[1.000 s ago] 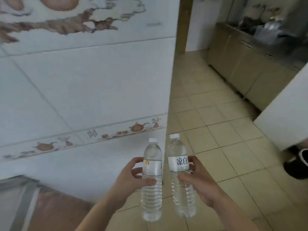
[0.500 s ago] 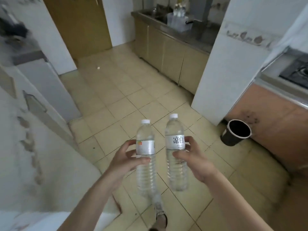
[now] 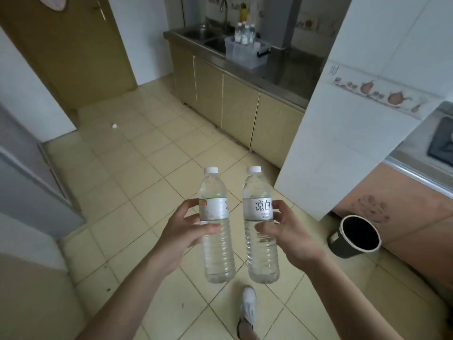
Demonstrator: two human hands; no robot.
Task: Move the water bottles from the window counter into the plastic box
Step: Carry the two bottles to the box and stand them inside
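Open tiled floor point(image 3: 137, 173) lies between us and the bench point(image 3: 289, 67) carrying the plastic box point(image 3: 242, 54), bottles already inside. Our left hand point(image 3: 181, 231) grips one clear, white-capped water bottle point(image 3: 215, 231) upright; our right hand point(image 3: 289, 231) grips another point(image 3: 261, 241), just beside it.

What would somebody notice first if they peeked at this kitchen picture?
Two clear water bottles held upright side by side in the middle: one in the left hand, one in the right hand. Far behind, on the steel counter, a plastic box already holds more bottles.
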